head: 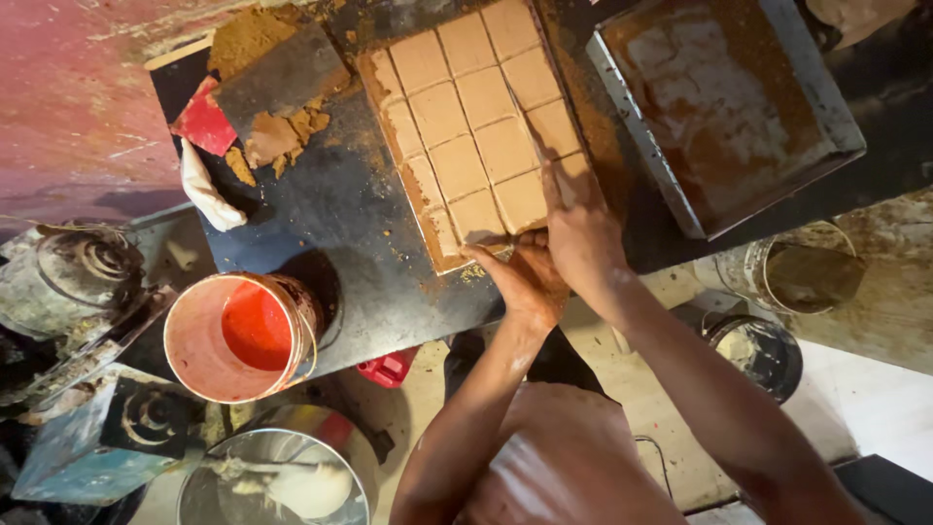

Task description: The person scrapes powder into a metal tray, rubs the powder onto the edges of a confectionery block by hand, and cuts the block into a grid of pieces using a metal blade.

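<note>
Both hands, left hand (525, 282) and right hand (583, 228), press flat-fingered on the scored slab (476, 126); it looks soft, crumbly, best lifted from beneath the near edge.

Tan grid-scored slab (476, 126), orange-red bucket (241, 335), seemingly rust-brown tray (724, 107)
</note>
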